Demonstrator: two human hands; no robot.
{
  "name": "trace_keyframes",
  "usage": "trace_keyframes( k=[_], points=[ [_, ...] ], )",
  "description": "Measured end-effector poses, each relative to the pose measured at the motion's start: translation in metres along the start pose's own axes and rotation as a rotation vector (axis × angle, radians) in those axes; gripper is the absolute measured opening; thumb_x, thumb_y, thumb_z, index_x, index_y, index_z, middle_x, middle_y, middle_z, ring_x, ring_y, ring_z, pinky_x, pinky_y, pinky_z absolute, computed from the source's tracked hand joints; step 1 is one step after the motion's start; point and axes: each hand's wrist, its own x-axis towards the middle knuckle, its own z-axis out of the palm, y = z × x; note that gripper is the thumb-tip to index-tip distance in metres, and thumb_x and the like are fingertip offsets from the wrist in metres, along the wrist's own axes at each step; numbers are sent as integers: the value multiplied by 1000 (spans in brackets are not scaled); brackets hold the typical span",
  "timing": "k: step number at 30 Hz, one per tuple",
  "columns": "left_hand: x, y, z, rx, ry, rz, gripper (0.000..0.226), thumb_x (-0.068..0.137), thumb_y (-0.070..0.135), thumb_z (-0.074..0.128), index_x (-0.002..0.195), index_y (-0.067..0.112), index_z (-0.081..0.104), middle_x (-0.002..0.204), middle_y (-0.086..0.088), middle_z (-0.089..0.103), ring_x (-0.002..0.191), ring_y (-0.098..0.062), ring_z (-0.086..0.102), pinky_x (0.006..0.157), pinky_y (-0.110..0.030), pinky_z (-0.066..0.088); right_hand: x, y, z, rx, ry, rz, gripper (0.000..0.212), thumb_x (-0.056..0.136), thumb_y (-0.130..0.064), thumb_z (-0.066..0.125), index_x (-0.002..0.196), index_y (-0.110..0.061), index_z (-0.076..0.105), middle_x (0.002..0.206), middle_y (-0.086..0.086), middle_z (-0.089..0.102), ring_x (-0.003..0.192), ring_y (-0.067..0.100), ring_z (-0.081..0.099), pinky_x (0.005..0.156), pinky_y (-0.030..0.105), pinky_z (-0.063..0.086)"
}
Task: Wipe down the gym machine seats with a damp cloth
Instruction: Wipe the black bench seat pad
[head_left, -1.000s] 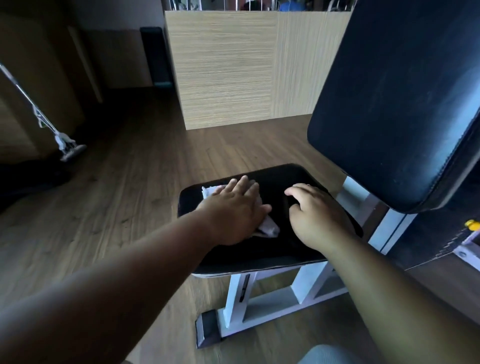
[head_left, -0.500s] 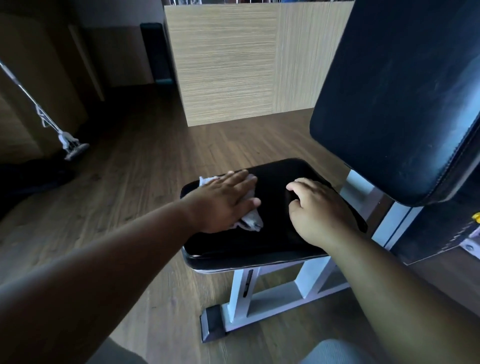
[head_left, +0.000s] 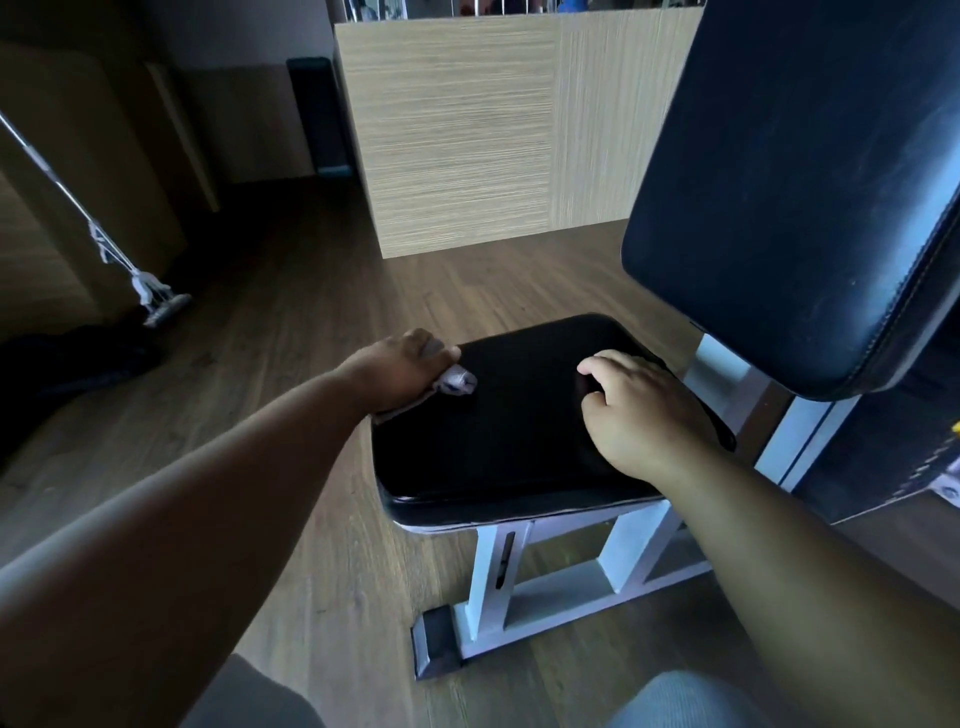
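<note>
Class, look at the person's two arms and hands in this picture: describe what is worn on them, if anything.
Both arms are bare from the picture's edge down to the wrist: no sleeves show. The left hand and right hand wear no gloves. No watch, bracelet or ring is visible on either; the fingers are uncovered.

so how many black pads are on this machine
2: the seat pad low in the middle, under both hands, and the back pad tilted up at the right. Others may sit out of frame.
</note>
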Motion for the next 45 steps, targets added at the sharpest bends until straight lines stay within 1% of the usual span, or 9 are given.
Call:
trace_keyframes(
  k=[3, 7, 12, 18, 21, 25, 31, 39, 45],
  points=[
    [-38, -6, 6, -96, 40, 85, 65, 90, 68, 42, 146, 36, 37, 153, 2, 34, 142, -27, 29, 113, -40, 26, 2, -2, 2, -13, 13, 7, 30, 91, -19, 41, 115, -15, 57, 126, -3, 58, 116, 21, 49, 95, 37, 41],
    [-102, 8, 11, 24, 25, 411, 79, 87, 76, 36, 154, 38, 22, 161, 18, 15, 148, -7, 6, 117, -27, 8, 3, -2, 3, -18, 7, 17, 28, 91, -19, 41, 114, -16, 57, 124, -3, 57, 114, 21, 49, 94, 37, 40],
    [-111, -8, 15, 61, 91, 624, 91, 81, 82, 44, 154, 30, 29, 161, 4, 28, 149, -9, 19, 121, -38, 24, 2, 0, 3, -13, 5, 10, 30, 92, -20, 40, 117, -17, 56, 127, -4, 56, 117, 20, 48, 96, 37, 41],
    [-93, -25, 15, -264, 114, 628, 80, 86, 69, 54, 145, 16, 48, 153, 3, 44, 145, -9, 31, 118, -47, 29, 3, -2, 2, -10, -3, 18, 30, 93, -22, 38, 118, -18, 55, 130, -4, 54, 118, 19, 46, 96, 36, 39],
    [-109, -3, 19, -79, 117, 634, 89, 79, 75, 57, 150, 25, 40, 158, 3, 36, 148, -9, 26, 121, -40, 25, 5, -2, 3, -20, 2, 14, 32, 94, -22, 38, 120, -17, 55, 131, -2, 54, 119, 21, 46, 97, 37, 38],
    [-127, 51, 34, 295, 142, 530, 104, 77, 83, 48, 157, 33, 6, 166, 8, 5, 152, -12, 6, 118, -25, 2, 6, -1, 5, 22, 16, 19, 33, 94, -23, 40, 121, -19, 57, 133, -4, 54, 121, 21, 48, 97, 36, 40],
    [-121, 126, 68, 336, 194, 494, 102, 84, 66, 59, 157, 15, 10, 165, -9, 9, 151, -32, 13, 121, -44, 14, 7, 9, -5, 420, -58, 213, 41, 87, -35, 39, 120, -39, 63, 135, -21, 56, 126, 12, 51, 106, 37, 39],
    [-145, 23, 38, 433, 305, 393, 104, 69, 90, 40, 149, 24, 40, 149, -3, 48, 134, -23, 50, 98, -39, 49, 3, 6, -3, 162, -45, 97, 31, 92, -28, 39, 117, -32, 56, 134, -19, 52, 116, 15, 50, 90, 33, 41],
    [-143, 49, 38, 436, 227, 319, 102, 73, 89, 33, 152, 24, 33, 157, -3, 37, 142, -24, 40, 106, -41, 42, 6, 5, 5, 106, 22, 36, 27, 91, -26, 42, 114, -25, 56, 125, -11, 55, 110, 16, 50, 87, 33, 40]
  ],
)
